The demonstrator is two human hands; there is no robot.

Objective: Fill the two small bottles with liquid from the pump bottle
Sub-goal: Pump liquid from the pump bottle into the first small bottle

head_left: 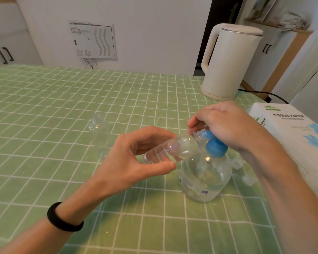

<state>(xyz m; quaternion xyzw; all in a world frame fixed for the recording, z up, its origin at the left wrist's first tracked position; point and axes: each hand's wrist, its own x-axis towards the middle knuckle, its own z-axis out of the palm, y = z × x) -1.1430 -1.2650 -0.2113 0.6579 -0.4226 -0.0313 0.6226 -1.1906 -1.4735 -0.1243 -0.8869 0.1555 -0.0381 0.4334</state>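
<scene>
A clear round pump bottle with a blue pump head stands on the green checked tablecloth. My right hand rests on top of the pump head, fingers curled over its nozzle. My left hand grips a small clear bottle, tilted on its side with its mouth against the nozzle. A second small clear bottle stands upright and open further back on the left, away from both hands.
Two small clear caps lie right of the pump bottle. A white electric kettle stands at the back right, its black cord trailing off. A tissue paper box sits at the right edge.
</scene>
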